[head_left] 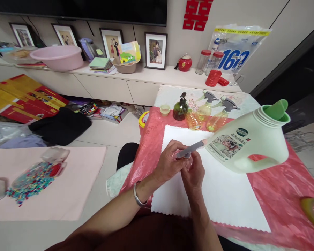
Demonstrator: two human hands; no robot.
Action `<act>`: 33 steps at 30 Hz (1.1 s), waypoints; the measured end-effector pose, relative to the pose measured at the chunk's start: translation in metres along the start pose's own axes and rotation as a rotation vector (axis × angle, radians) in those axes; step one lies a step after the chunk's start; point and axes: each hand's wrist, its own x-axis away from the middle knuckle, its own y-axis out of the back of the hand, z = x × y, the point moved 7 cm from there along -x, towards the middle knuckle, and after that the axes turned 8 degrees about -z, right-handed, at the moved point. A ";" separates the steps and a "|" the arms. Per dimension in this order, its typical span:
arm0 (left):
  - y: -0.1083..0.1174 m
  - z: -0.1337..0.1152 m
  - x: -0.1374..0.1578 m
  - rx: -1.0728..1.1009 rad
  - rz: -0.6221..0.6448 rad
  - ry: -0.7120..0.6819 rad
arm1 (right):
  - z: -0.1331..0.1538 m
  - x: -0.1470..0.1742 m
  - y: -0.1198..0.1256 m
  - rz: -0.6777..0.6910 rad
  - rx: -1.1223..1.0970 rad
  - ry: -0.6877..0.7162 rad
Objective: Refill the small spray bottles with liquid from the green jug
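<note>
Head view shows both hands meeting over a white cloth [225, 195] that covers a red plastic sheet [282, 195] on the surface. The left hand [167, 164] curls around a grey spray nozzle [189, 150], fingers pinching its stem, while the right hand [193, 172] closes on the same piece from below, apparently to steady it for fitting or twisting. Just right of the hands lies a pale green detergent jug [251, 146], tipped on its side with its spout raised; its label reads "SilkGarden", smaller print illegible. Beyond the hands stand a dark green pump bottle [180, 108] and two amber spray bottles [204, 111], grouped within reach, likely for filling. Farther back, a plastic bag [235, 52] bears "160", and a red double-happiness character [197, 14] hangs on the wall. Left of the hands, coloured beads [31, 181] lie spilled on a pink mat.
</note>
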 end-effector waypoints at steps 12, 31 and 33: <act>-0.001 0.000 -0.015 -0.077 0.256 0.027 | 0.000 -0.004 -0.002 0.113 0.029 -0.030; -0.005 0.008 -0.006 0.051 0.049 0.101 | -0.001 -0.005 -0.001 0.095 0.038 -0.005; -0.005 0.009 -0.007 0.079 0.084 0.098 | -0.002 -0.005 -0.001 0.105 0.037 -0.005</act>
